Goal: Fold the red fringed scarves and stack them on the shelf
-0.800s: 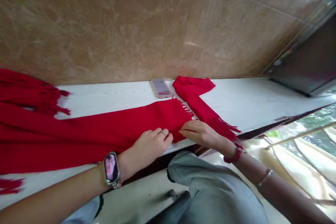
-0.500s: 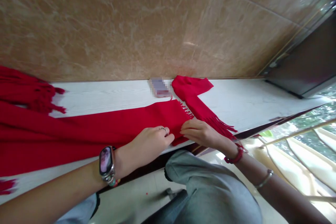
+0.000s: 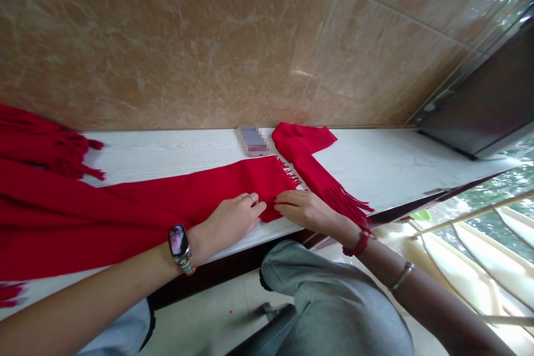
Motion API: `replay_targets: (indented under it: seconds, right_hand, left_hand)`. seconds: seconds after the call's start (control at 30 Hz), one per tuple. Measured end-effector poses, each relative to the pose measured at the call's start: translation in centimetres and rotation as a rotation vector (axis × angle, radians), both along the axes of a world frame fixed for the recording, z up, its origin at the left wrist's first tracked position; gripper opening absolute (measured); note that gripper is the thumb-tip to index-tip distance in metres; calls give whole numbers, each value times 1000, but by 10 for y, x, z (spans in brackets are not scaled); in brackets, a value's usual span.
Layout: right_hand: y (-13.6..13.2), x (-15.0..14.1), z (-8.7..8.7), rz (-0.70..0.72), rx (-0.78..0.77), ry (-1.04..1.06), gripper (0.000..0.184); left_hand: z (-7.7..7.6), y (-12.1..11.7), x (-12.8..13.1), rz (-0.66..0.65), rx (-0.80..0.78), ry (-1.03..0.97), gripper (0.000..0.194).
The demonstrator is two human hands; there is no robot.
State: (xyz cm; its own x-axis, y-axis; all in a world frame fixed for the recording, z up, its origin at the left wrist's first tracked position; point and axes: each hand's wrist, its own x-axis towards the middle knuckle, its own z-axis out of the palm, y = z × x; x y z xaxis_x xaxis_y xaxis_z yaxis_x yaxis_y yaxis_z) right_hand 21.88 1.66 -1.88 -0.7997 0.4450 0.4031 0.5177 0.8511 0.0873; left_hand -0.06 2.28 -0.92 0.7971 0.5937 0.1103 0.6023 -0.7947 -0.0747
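Observation:
A long red scarf [image 3: 146, 206] lies stretched along the white tabletop, its short fringe at the right end. My left hand [image 3: 231, 222], with a ring and a smartwatch [image 3: 178, 240], is closed on the near edge of this scarf, fingers curled; the fingertips are partly hidden. Close beside it, my right hand [image 3: 306, 208] pinches the near corner by the fringed end, fingers held together. To the right, a smaller folded red strip [image 3: 311, 164] with long tassels lies apart from the scarf. More bunched red cloth with tassels [image 3: 50, 147] is at the far left.
A phone [image 3: 253, 141], partly blurred, rests by the brown marbled wall [image 3: 187, 39]. A dark panel [image 3: 479, 83] stands at the table's right end. Metal railings [image 3: 471, 214] are at the right, and my knee [image 3: 329, 283] is under the table's front edge.
Both hands have moved a little to the left and away from me. The scarf's near right corner has come with them, back from the table's front edge.

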Motion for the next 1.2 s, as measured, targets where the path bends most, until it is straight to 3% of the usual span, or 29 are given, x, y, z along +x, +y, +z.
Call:
replay_targets:
  seconds: [0.2, 0.43, 0.57, 0.67, 0.9, 1.0, 1.1, 1.2]
  right_hand:
    - [14, -16, 0, -31, 96, -21, 26]
    - [6, -4, -5, -73, -73, 279, 17]
    - [1, 0, -8, 16, -151, 150, 17]
    - [-1, 2, -8, 25, -129, 109, 18]
    - [-3, 7, -3, 53, -29, 45, 21]
    - [-7, 11, -1, 53, -28, 21, 23]
    - [-8, 14, 2, 30, -93, 67, 20]
    - [5, 8, 7, -75, -116, 133, 19]
  left_hand:
    - [2, 21, -20, 14, 20, 4, 20]
    - [17, 2, -15, -38, 77, -51, 12]
    - [9, -6, -12, -185, 32, -14, 12]
    - [7, -5, -13, -190, -15, 7, 13]
    - [18, 0, -24, -268, 50, 74, 12]
    - [23, 1, -24, -305, 6, 50, 11]
    - [23, 9, -19, -258, -59, -50, 24]
    - [15, 22, -11, -62, -38, -137, 29]
